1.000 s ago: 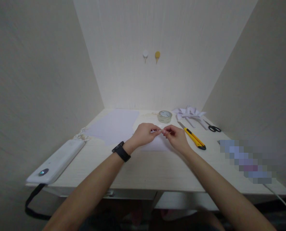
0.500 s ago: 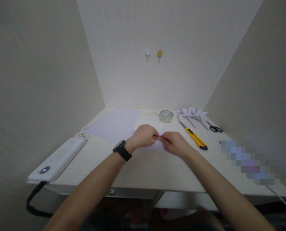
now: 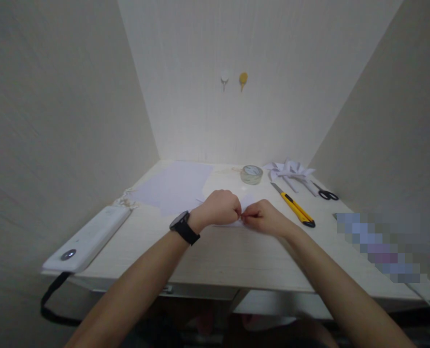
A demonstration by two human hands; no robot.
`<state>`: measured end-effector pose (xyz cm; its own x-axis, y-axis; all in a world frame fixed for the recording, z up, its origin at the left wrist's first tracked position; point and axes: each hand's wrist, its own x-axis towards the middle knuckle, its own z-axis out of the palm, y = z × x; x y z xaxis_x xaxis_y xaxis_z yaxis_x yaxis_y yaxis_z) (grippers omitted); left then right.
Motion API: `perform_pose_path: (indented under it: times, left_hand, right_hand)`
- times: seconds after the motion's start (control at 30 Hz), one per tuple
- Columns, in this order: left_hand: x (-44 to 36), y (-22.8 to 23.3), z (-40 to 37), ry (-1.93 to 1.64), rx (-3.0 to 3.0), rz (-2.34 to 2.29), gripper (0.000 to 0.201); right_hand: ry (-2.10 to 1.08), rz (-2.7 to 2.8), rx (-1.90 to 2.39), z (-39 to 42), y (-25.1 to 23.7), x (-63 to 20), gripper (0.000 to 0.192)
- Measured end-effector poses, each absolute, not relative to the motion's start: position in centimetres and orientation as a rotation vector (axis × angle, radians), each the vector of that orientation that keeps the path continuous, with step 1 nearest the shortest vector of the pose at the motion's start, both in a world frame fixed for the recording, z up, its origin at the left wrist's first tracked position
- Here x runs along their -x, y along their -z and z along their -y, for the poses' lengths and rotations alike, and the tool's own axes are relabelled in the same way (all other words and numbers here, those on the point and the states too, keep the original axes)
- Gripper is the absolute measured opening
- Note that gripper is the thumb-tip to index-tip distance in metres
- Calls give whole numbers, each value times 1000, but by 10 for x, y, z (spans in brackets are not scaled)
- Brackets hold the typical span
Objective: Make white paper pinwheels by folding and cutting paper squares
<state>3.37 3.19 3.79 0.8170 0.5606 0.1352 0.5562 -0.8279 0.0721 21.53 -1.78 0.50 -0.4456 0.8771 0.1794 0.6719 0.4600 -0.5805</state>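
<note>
My left hand point(image 3: 221, 207) and my right hand point(image 3: 264, 217) meet fingertip to fingertip over the middle of the table. Each is closed in a pinch. Something small and pale shows between the fingertips, too tiny to name. A piece of white paper point(image 3: 249, 199) lies beneath them, mostly covered by the hands. Its thin edge sticks out behind my left hand. Just right of my right hand is a yellow utility knife point(image 3: 295, 208), blade out and pointing to the back left. A roll of clear tape point(image 3: 251, 175) sits behind the hands.
White paper sheets point(image 3: 177, 183) lie at the back left, beside some pale string point(image 3: 125, 198) and a white device point(image 3: 88, 239) with a black strap. Folded paper pinwheels point(image 3: 291, 170) and black scissors point(image 3: 327, 194) are at the back right. A blurred-out object point(image 3: 378, 249) lies far right.
Both hands have lowered slightly toward the paper, and their fingertips have dropped and drawn closer together. The whole view has shifted a little.
</note>
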Motion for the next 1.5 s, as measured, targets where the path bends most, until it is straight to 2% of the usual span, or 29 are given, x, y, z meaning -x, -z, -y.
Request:
perform_pose_path:
  times: [0.23,0.33,0.5,0.7,0.8,0.97,1.5]
  left_hand:
    - [-32,-46,-32,-166,-2824,-809,19]
    - [-34,-48,-30,-156,-2780,-768,18]
    - [-32,-49,-34,-184,-2822,-822,20]
    - [-24,-44,-46,-219,-2835,-912,19]
    - [-27,-38,-43,-236,-2880,-841,21]
    - [-31,-33,-43,-245,-2837,-792,20]
    - [-31,-28,-37,-226,-3047,-719,20]
  right_hand:
    - [-1173,2054,1248,18,-8,-222,24]
    - [-1259,2044,1223,19,-13,-223,23]
    - [-1194,2111,1294,18,-14,-237,22]
    - [-826,2089,1433,14,-6,-240,27]
    - [-823,2110,1354,15,-2,-226,28]
    - [-767,2052,1398,12,8,-218,20]
    - [-617,2185,1381,14,8,-214,20]
